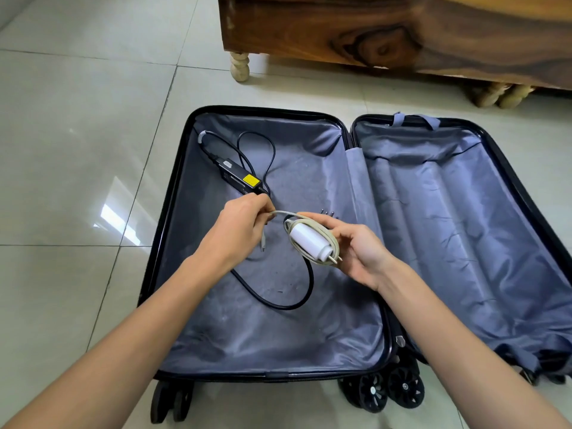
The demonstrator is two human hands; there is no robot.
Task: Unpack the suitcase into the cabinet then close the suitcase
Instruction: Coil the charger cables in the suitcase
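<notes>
A black suitcase (173,212) lies open flat on the floor, both halves lined in grey-blue fabric. Over its left half my right hand (362,255) holds a white charger (308,239) with its pale cable looped around it. My left hand (238,224) pinches the loose end of that cable (280,213), whose plug dangles below the fingers. A black laptop adapter (240,176) with a yellow label lies in the left half, its black cord (297,300) curling across the lining. The right half holds nothing I can see.
A wooden cabinet (387,35) on turned pale legs (240,65) stands just beyond the suitcase. Glossy tiled floor (77,150) stretches to the left. The suitcase wheels (390,390) sit at the near edge between my forearms.
</notes>
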